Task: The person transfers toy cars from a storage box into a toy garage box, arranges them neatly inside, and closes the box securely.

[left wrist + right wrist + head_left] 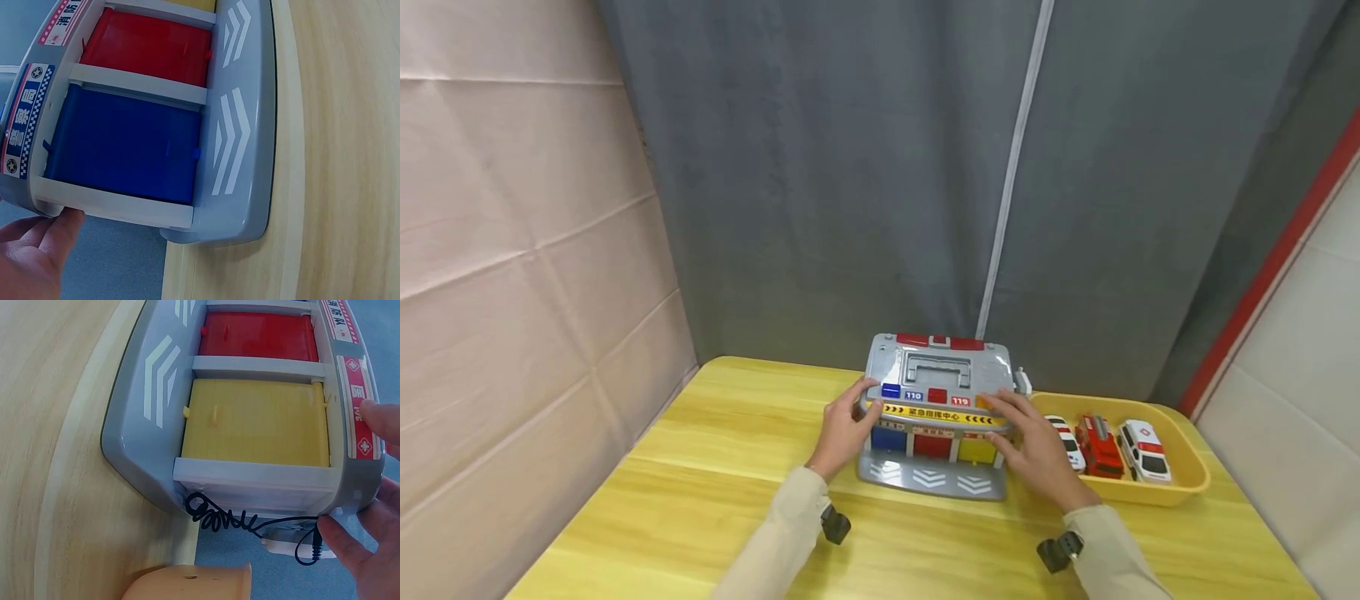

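Note:
A grey toy rescue station garage (925, 482) stands on the table, its front towards me. Blue (125, 144), red (932, 447) and yellow (256, 422) doors are closed under a roof with stickers and a recessed handle. My left hand (842, 429) grips the roof's left front corner. At the right front corner my right hand (1045, 454) holds the roof, fingers on top and thumb lower at the front. A black coiled cord (219, 515) and a white handset (1022, 381) hang on the garage's right side.
A yellow bin (1197, 477) stands right of the garage with a white-and-red car (1067, 442), a red fire truck (1100, 450) and a white ambulance (1145, 454) in it. The wooden table (700, 475) meets a grey curtain (835, 183) behind.

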Demonstrator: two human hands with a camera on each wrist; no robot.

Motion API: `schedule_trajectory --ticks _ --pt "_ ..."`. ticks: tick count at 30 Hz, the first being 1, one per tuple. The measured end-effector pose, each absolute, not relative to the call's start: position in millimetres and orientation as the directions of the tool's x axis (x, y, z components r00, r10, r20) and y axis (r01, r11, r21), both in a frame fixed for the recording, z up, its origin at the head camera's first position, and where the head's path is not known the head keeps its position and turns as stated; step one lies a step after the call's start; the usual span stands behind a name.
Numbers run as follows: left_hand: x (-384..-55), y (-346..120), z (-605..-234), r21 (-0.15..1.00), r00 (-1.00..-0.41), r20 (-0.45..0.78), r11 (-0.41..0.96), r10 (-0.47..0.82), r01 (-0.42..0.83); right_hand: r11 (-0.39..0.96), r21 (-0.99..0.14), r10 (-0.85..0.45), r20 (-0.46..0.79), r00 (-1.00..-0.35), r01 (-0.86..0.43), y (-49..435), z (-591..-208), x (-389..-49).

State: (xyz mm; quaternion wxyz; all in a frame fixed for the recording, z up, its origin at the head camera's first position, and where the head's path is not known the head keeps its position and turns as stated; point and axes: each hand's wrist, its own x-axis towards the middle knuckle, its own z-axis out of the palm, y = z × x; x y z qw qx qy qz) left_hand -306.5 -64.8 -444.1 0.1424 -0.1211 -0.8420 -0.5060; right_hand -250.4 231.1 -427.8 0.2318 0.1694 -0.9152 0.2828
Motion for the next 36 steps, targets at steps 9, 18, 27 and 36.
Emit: schedule_trajectory --ticks 9,18,27,36 --pt "-306.1 -65.8 -442.4 0.827 -0.93 0.362 0.439 0.062 0.351 0.79 -0.444 -0.168 0.505 -0.847 -0.422 229.2 -427.3 -251.0" --pt "-304.1 -65.3 -442.4 0.835 -0.936 0.345 0.434 0.063 0.337 0.79 -0.452 -0.165 0.494 -0.854 -0.414 228.7 -426.8 -249.1" --pt "-304.2 -65.1 -442.9 0.844 -0.938 0.341 0.418 0.062 0.335 0.789 -0.466 -0.165 0.469 -0.868 -0.401 228.6 -423.9 -247.5" --pt "-303.7 -65.0 -441.9 0.841 -0.935 0.35 0.42 0.059 0.341 0.79 -0.477 -0.155 0.452 -0.878 -0.385 228.1 -422.7 -247.2"
